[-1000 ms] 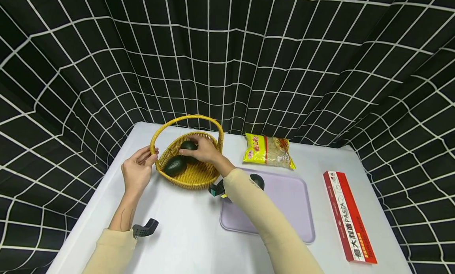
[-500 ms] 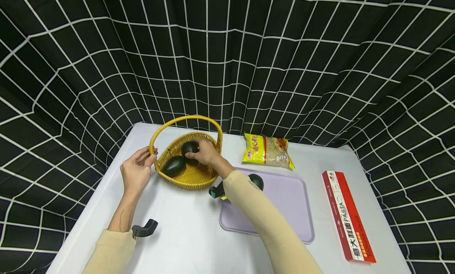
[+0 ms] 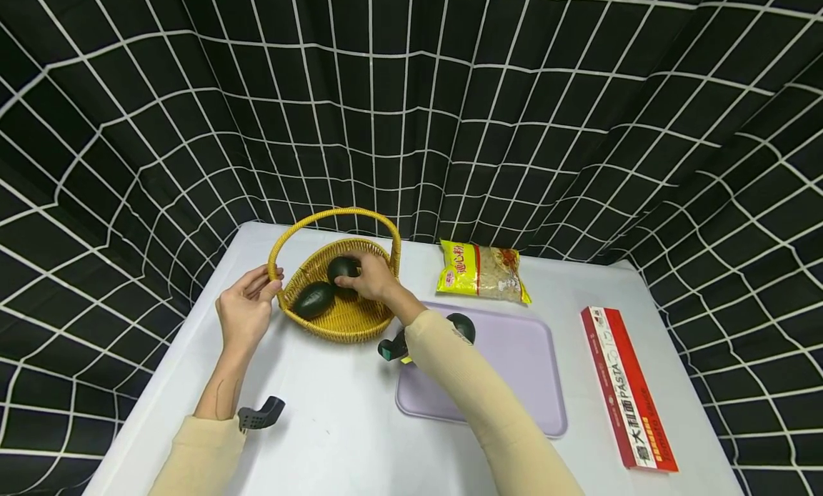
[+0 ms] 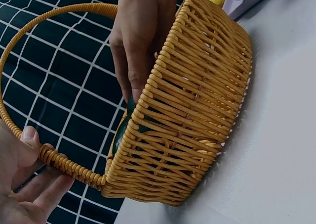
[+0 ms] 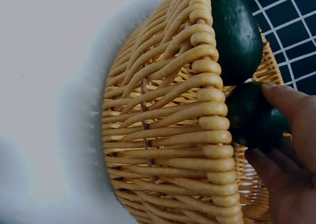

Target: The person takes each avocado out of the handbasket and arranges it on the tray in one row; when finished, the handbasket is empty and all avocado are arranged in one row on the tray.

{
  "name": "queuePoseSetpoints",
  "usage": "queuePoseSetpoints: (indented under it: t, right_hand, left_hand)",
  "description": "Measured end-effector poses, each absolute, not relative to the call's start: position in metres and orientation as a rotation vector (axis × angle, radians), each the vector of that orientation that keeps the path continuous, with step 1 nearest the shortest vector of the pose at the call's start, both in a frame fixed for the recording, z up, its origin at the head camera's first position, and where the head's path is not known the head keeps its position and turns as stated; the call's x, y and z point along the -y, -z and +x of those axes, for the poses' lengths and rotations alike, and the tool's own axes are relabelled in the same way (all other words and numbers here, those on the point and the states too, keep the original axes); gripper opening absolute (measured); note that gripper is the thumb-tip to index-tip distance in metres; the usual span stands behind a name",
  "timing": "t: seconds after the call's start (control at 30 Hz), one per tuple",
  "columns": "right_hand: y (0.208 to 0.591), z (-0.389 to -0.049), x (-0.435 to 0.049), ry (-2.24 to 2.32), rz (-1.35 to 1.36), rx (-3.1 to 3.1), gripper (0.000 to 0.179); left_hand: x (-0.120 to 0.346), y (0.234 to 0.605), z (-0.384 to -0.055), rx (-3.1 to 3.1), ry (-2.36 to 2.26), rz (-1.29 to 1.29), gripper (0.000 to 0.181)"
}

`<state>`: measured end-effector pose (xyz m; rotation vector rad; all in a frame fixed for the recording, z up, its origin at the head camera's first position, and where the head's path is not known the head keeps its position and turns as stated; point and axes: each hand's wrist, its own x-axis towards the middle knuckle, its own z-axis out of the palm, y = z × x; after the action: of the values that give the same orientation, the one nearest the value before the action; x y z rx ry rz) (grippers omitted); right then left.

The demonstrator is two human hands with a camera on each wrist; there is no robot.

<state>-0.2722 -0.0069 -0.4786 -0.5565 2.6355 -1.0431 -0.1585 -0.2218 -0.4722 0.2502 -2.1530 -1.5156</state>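
A yellow wicker basket (image 3: 337,334) with a tall hoop handle stands at the table's back left. My left hand (image 3: 246,311) holds the left foot of the handle between thumb and fingers, seen also in the left wrist view. My right hand (image 3: 376,276) reaches over the basket's right side and grips a dark green avocado (image 3: 341,268) inside it. Another avocado (image 3: 313,300) lies at the basket's front left, close against the gripped one. In the right wrist view, thumb and fingers press on opposite sides of the held avocado (image 5: 254,116). What lies under that hand is partly hidden.
Right of the basket is a lilac tray (image 3: 521,382), with an avocado (image 3: 462,327) on it, partly behind my right sleeve. A yellow pasta bag (image 3: 484,272) lies behind the tray. A red and white pasta box (image 3: 629,389) lies at the right. A black gridded curtain surrounds the table.
My right hand has shifted slightly within the basket, its grip on the avocado turning so that more of the fruit shows. The left hand stays on the handle.
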Motion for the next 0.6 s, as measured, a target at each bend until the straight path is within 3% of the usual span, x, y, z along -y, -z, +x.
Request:
queuePoseSetpoints:
  t: [0.6]
  right_hand:
    - [0.464, -0.263, -0.023, 1.289, -0.628, -2.487, 0.058]
  left_hand:
    - [0.222, 0.474, -0.160, 2.146, 1.543, 0.270, 0.034]
